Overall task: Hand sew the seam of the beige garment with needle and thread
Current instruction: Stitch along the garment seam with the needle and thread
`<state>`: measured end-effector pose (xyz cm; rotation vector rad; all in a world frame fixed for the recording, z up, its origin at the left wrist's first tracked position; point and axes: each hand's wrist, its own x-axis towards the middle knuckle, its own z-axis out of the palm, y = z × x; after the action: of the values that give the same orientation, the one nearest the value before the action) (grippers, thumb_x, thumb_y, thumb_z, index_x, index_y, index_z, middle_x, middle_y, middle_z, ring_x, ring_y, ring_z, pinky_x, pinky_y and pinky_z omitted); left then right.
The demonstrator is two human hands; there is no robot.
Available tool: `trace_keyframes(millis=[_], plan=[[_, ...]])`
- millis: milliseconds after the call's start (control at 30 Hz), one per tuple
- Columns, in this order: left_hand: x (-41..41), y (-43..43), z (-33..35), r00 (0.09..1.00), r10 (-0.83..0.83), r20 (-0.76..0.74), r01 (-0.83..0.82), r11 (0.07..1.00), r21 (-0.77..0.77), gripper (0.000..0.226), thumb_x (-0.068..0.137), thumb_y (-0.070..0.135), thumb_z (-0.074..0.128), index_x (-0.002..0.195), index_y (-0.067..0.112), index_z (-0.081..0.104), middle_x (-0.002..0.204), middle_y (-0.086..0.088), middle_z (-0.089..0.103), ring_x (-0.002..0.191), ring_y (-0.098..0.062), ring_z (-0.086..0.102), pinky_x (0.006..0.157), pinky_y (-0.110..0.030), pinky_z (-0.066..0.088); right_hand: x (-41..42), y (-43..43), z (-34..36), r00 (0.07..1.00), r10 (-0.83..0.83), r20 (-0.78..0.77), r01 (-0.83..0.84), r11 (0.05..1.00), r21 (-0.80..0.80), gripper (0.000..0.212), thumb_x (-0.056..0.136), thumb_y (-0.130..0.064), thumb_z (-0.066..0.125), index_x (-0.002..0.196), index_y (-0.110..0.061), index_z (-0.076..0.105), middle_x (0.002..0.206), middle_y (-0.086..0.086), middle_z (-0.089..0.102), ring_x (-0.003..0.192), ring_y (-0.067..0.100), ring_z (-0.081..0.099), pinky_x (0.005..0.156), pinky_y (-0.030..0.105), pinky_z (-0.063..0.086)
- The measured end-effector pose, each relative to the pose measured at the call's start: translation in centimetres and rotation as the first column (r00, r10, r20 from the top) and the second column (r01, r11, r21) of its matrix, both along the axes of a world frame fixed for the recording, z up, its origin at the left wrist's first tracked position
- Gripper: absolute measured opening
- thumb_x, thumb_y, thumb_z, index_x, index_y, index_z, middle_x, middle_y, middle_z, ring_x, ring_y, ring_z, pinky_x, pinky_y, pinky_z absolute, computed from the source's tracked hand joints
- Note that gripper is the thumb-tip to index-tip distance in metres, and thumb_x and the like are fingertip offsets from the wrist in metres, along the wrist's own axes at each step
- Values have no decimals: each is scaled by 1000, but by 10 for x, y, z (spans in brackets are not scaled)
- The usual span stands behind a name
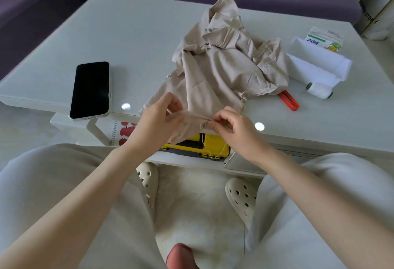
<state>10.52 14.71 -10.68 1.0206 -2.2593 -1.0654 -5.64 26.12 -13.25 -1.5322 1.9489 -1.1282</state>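
Note:
A crumpled beige garment lies on the white table, its near edge pulled over the table's front. My left hand pinches a fold of that edge. My right hand pinches the same seam just to the right, fingers curled at the cloth. The needle is too small to make out. A pale thread hangs in a loop below my right hand, in front of a yellow box.
A black phone lies at the table's front left. A red tool, a white thread spool, folded white cloth and a carton sit right. A yellow box rests on the lower shelf.

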Motion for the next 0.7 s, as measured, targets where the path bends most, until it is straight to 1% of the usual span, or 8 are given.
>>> trace_keyframes(millis=[100,200,267,367,433,533,633,700], plan=[[2,0,-1,1000,15,-10,-17,979,-203,18,84,-8,49,80,10,52,77,11,47,60,-1,43,56,-9,36,-2,-1,-1,1000,-16,-17,16,1000,-17,14,91,-22,62,80,-13,58,75,-12,46,65,-2,48,63,11,35],[3,2,-2,1000,-9,8,11,975,-221,24,82,-9,43,73,8,57,80,13,46,62,-7,42,56,-11,36,-3,-3,-1,998,-28,-50,26,999,-35,15,93,-22,58,80,-17,53,77,-13,46,67,0,47,63,12,35],[3,2,-1,998,-42,50,46,995,-94,21,87,14,44,77,4,60,83,6,50,66,-10,46,57,-12,35,-5,-3,-1,998,-35,-59,34,999,-17,15,94,-22,56,82,-16,53,75,-13,47,65,1,46,61,13,33],[7,2,0,976,-162,143,156,986,52,52,72,65,36,83,21,62,90,7,53,78,-5,50,62,-14,34,-8,-2,-1,999,-36,-25,37,999,33,18,95,-25,53,84,-12,55,66,-7,50,57,8,44,55,21,33],[8,3,2,963,-205,177,193,978,82,52,66,76,44,85,30,58,93,12,52,83,-3,51,66,-19,36,-8,-3,-1,999,-41,-7,41,998,40,19,96,-26,52,84,-12,55,67,5,56,57,16,46,56,33,38],[8,6,-1,956,-182,231,182,983,21,32,72,52,68,86,25,57,89,11,49,78,-4,49,64,-13,35,-10,-2,-1,997,-80,0,80,996,32,18,96,-25,53,81,-15,54,69,11,58,59,19,47,58,37,40],[8,3,-4,970,-143,195,159,985,-67,14,83,23,69,81,14,59,83,2,50,73,-15,48,63,-8,34,-12,-2,-2,995,-96,-32,98,994,48,17,95,-27,55,83,-14,55,71,9,60,63,22,52,61,37,43],[8,4,-2,987,-101,122,112,990,-88,23,86,16,65,68,16,51,75,0,48,67,-12,45,61,-10,34,-13,-2,-2,993,-94,-64,99,993,67,20,93,-30,58,83,-12,57,69,6,61,61,19,52,60,34,43]])
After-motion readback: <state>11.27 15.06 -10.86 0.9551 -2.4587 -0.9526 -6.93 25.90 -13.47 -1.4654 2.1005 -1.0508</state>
